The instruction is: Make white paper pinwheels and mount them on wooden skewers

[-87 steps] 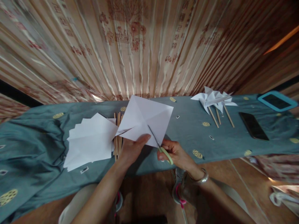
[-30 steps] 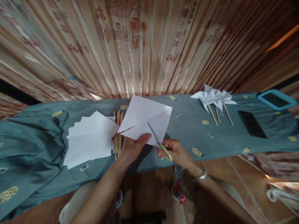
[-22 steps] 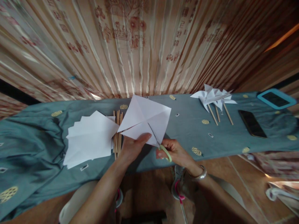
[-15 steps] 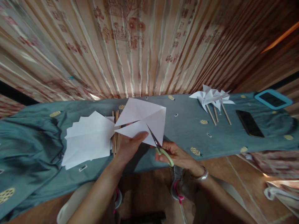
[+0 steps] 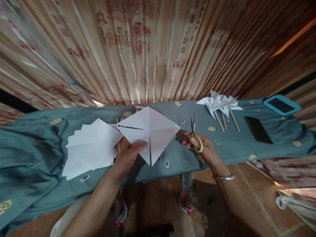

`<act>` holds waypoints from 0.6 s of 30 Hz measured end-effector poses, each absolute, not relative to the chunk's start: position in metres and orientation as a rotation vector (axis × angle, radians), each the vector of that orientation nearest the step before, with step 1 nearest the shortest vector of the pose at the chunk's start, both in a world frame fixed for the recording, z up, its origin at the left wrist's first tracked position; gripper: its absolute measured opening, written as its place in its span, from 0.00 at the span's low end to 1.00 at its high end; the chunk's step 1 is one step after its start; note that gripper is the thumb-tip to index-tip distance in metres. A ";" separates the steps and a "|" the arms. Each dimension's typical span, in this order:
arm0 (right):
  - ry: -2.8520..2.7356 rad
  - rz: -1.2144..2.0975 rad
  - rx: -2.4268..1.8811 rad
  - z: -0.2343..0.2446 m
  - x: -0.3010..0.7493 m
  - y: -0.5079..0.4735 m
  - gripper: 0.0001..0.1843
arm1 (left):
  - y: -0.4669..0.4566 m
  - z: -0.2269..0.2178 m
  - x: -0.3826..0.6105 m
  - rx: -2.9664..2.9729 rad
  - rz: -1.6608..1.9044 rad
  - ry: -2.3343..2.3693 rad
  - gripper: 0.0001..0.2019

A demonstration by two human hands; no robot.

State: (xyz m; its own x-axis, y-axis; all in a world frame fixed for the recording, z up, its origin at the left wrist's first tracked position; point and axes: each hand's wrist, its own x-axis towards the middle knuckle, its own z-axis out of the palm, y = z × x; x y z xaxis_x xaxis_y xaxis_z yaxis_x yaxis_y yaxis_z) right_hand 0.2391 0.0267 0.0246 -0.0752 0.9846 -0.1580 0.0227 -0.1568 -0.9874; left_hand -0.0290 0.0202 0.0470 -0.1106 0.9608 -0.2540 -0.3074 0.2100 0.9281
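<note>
My left hand [image 5: 129,153] grips a creased white paper square [image 5: 161,131] at its lower left, thumb on top. Two slits run into the sheet, one from the left corner and one from the bottom corner, both toward the middle. To the right, apart from the paper, my right hand [image 5: 201,146] holds scissors [image 5: 193,130] with pale green handles, fingers round the loops and blades pointing away from me. A fanned stack of white paper sheets [image 5: 90,148] lies left of my left hand. Thin wooden sticks [image 5: 118,144] show partly beneath the held paper.
Several white paper pinwheels [image 5: 221,102] on sticks lie at the back right. Beside them are a dark phone [image 5: 258,130] and a blue-framed device [image 5: 282,105]. A green patterned cloth [image 5: 177,153] covers the narrow table, with a pleated curtain [image 5: 158,49] behind.
My right hand has drawn the scissors out of the paper and moved right. The paper has turned in my left hand, and a second slit now shows at its bottom corner.
</note>
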 end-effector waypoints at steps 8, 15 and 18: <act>-1.025 1.486 -1.203 0.026 0.228 0.038 0.25 | 0.008 0.043 -0.015 0.819 0.988 1.121 0.17; -0.975 1.658 -1.273 0.029 0.215 0.038 0.22 | 0.005 0.038 -0.013 0.806 0.901 1.097 0.16; -0.920 1.645 -1.249 0.027 0.207 0.038 0.21 | 0.006 0.044 -0.013 0.690 0.971 0.997 0.21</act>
